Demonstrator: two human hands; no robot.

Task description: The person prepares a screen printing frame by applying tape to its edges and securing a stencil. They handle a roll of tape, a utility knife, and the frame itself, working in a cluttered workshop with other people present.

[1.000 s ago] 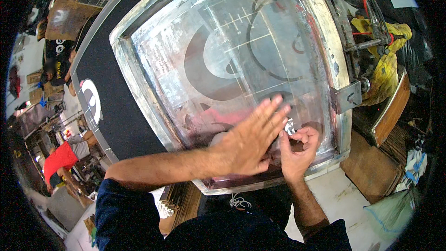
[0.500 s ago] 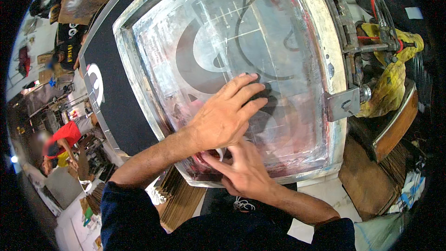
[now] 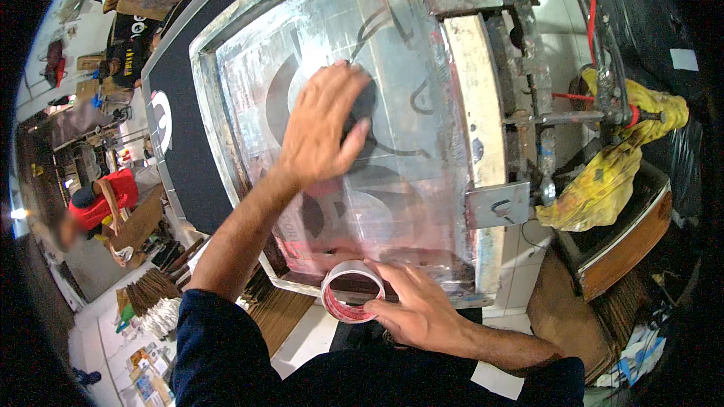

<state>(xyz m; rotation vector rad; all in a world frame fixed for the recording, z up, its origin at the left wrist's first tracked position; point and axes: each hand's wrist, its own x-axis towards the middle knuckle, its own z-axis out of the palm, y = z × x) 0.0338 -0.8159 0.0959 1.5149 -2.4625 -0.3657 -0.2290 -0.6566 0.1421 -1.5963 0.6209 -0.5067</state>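
A screen-printing frame (image 3: 213, 117) with a smeared, translucent mesh (image 3: 392, 218) lies in front of me. Curved dark shapes show on the mesh. Palm down over its middle, my left hand (image 3: 323, 124) has its fingers stretched out and holds nothing; the fingertips are slightly blurred. At the frame's near edge, my right hand (image 3: 418, 305) grips a roll of tape (image 3: 348, 314) by its right side. The roll is pale outside with a pink-printed core, and its hole faces up toward me.
Metal clamps (image 3: 498, 205) hold the frame's right side, beside a yellow cloth (image 3: 592, 188). Black fabric (image 3: 188, 151) with a white print lies left of the frame. Cardboard stacks (image 3: 283, 316) stand near me. A person in red (image 3: 113, 200) is farther left.
My left hand has moved farther up and left over the mesh. My right hand has come out from beneath it, and the tape roll now shows plainly. The view has shifted.
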